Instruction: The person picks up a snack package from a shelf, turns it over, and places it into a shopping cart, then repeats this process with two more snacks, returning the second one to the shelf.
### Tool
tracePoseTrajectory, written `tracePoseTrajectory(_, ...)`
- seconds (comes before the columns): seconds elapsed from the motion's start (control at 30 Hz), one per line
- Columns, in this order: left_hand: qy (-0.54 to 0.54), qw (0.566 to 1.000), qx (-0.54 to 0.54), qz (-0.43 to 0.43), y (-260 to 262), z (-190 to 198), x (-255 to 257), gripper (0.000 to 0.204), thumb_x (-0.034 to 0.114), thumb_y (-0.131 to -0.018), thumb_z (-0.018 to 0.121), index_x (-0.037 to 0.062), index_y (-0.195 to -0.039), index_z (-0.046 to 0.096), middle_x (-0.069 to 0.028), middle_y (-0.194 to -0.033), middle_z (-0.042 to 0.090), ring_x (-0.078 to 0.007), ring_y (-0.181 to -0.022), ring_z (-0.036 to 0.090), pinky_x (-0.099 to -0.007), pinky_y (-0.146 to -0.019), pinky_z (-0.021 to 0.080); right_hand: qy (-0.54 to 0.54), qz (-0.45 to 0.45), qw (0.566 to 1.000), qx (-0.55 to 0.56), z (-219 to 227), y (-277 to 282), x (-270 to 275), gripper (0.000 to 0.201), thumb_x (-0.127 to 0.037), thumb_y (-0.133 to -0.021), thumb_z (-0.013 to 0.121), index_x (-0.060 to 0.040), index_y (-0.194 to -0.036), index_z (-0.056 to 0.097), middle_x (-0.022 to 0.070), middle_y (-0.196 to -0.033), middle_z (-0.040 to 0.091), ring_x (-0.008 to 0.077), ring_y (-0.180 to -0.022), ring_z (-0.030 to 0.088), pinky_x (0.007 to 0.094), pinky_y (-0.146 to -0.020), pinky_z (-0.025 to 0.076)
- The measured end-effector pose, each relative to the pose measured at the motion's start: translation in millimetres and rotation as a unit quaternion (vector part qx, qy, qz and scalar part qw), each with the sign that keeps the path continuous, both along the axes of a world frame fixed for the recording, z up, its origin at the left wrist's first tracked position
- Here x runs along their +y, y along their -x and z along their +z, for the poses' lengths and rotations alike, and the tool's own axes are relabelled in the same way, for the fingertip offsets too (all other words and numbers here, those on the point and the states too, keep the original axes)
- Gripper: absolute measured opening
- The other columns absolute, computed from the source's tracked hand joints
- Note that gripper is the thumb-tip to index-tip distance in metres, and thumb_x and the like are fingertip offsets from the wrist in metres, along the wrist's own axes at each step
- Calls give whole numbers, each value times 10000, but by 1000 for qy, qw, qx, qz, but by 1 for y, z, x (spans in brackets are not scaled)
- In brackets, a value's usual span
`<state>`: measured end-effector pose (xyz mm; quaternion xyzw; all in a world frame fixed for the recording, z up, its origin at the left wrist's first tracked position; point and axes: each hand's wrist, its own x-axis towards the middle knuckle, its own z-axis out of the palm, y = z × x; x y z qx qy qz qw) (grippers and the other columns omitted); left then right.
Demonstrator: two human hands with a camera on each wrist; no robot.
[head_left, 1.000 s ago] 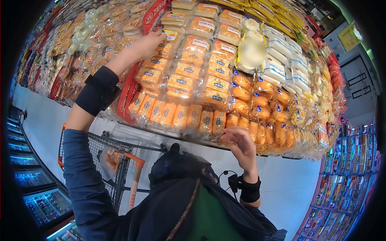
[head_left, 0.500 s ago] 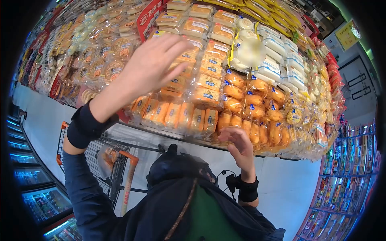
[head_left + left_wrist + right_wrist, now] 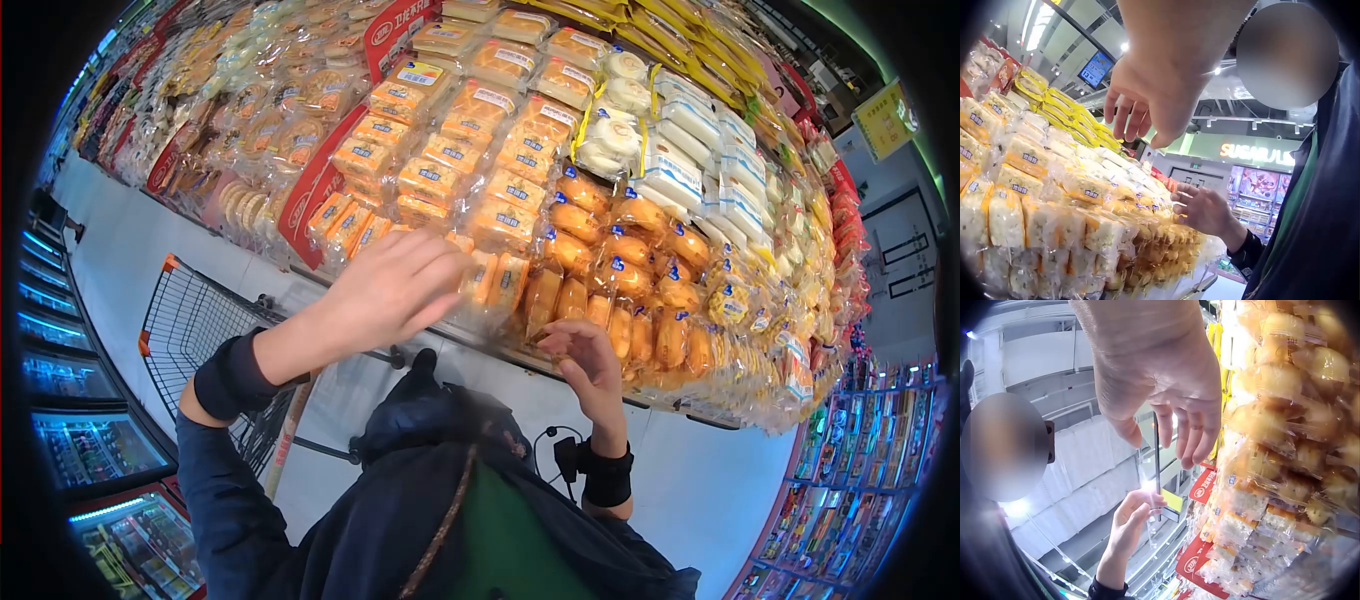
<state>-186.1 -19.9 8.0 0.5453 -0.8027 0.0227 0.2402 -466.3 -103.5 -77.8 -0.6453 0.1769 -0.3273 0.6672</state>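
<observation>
My left hand [image 3: 395, 290] hovers over the front rows of wrapped bread slices [image 3: 345, 225] with orange bands and blue labels. Its fingers hang loosely bent, and the left wrist view shows nothing in that hand [image 3: 1160, 87]. Beside the front edge of the display, my right hand [image 3: 590, 372] is held up near the small golden-brown wrapped buns [image 3: 670, 340]. In the right wrist view the fingers of this hand [image 3: 1160, 394] droop loosely with nothing in them. Blue-labelled round buns [image 3: 575, 220] lie behind it.
Red divider strips [image 3: 315, 190] separate the bread from wrapped round pastries [image 3: 300, 145] on the left. White packets [image 3: 675, 180] fill the right part. A wire shopping cart [image 3: 200, 315] stands at left, with lit refrigerated cases [image 3: 95, 445] beyond. Stocked shelves [image 3: 840, 480] stand at right.
My left hand has come back from the farther bread packages, across the rows, to the front edge near my body. My right hand has stayed nearly in place. The view has shifted slightly.
</observation>
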Motion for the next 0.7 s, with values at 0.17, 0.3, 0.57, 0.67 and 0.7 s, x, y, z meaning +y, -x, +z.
tracePoseTrajectory(0.17, -15, 995, 31, 91, 14, -22, 33, 383, 160, -783, 681, 51, -1127, 553, -107, -1020, 584, -294, -958, 565, -381, -812, 449, 1, 22, 999, 28, -6, 15, 3, 400, -152, -885, 602, 16, -1221, 465, 111, -1191, 545, 196, -1022, 564, 343, -905, 447)
tracePoseTrajectory(0.3, -57, 981, 60, 176, 29, -36, 68, 367, 147, -785, 671, 50, -1118, 549, -121, -1031, 583, -316, -973, 560, -390, -850, 447, -9, 62, 998, 24, -15, 26, 5, 399, -142, -886, 600, 16, -1227, 466, 107, -1182, 554, 199, -1022, 571, 338, -913, 443)
tracePoseTrajectory(0.57, -68, 944, 109, 305, 68, -59, 141, 340, 136, -785, 666, 61, -1099, 562, -109, -1045, 588, -300, -978, 559, -375, -838, 447, -26, 185, 982, 34, -30, 32, 19, 348, 27, -845, 552, 7, -1188, 502, 98, -1164, 554, 208, -1048, 581, 340, -944, 440)
tracePoseTrajectory(0.67, -45, 927, 118, 354, 71, -73, 170, 347, 121, -774, 673, 44, -1093, 562, -119, -1040, 588, -309, -984, 559, -376, -844, 449, -30, 222, 974, 25, -33, 24, 23, 343, 35, -846, 546, 8, -1186, 503, 98, -1163, 557, 208, -1043, 585, 339, -945, 440)
tracePoseTrajectory(0.7, -43, 921, 125, 367, 72, -75, 178, 345, 118, -775, 672, 39, -1092, 561, -122, -1040, 587, -312, -987, 559, -377, -847, 449, -30, 231, 972, 26, -33, 20, 25, 343, 37, -846, 545, 7, -1185, 504, 98, -1165, 557, 208, -1043, 585, 339, -946, 439)
